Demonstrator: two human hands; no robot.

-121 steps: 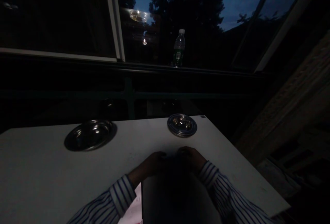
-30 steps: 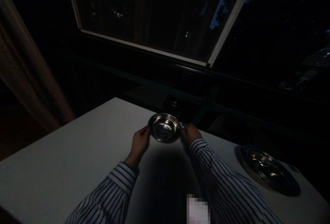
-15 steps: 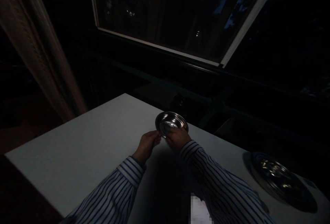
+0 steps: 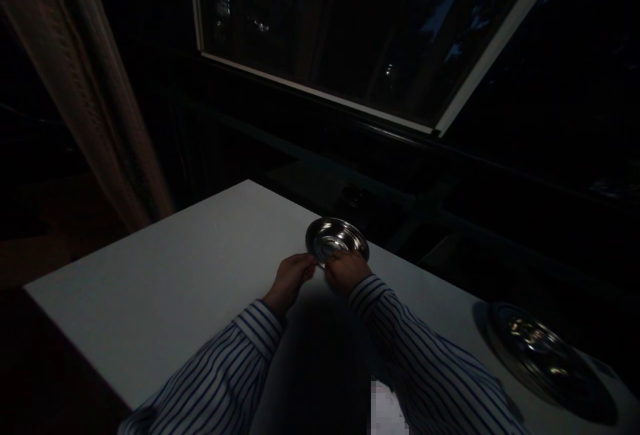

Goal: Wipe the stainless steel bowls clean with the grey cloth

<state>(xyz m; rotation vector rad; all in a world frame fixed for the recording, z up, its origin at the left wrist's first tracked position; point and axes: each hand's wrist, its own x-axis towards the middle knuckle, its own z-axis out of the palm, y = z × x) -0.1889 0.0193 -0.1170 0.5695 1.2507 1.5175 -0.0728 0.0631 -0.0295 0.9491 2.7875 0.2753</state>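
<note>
A shiny, shallow steel bowl [image 4: 337,228] sits near the far edge of the white table, its hollow facing up. My left hand [image 4: 291,280] is closed, thumb and fingers pinched at the bowl's near left rim. Over the near right rim curl the fingers of my right hand [image 4: 347,271], the tips reaching inside the bowl. The two hands are close together but apart. Dim light and the right hand hide part of the near rim. Both forearms wear blue-striped white sleeves.
The white table [image 4: 165,275] has a corner at the far left. On its right side lies a stack of round, shiny steel dishes [image 4: 545,355]. Beyond the table is a dark area below a white-framed window [image 4: 320,95]. A curtain [image 4: 95,88] hangs at left.
The whole view has shifted a little, so the table, window and dishes appear slightly further right. Both hands keep the same hold at the bowl's rim.
</note>
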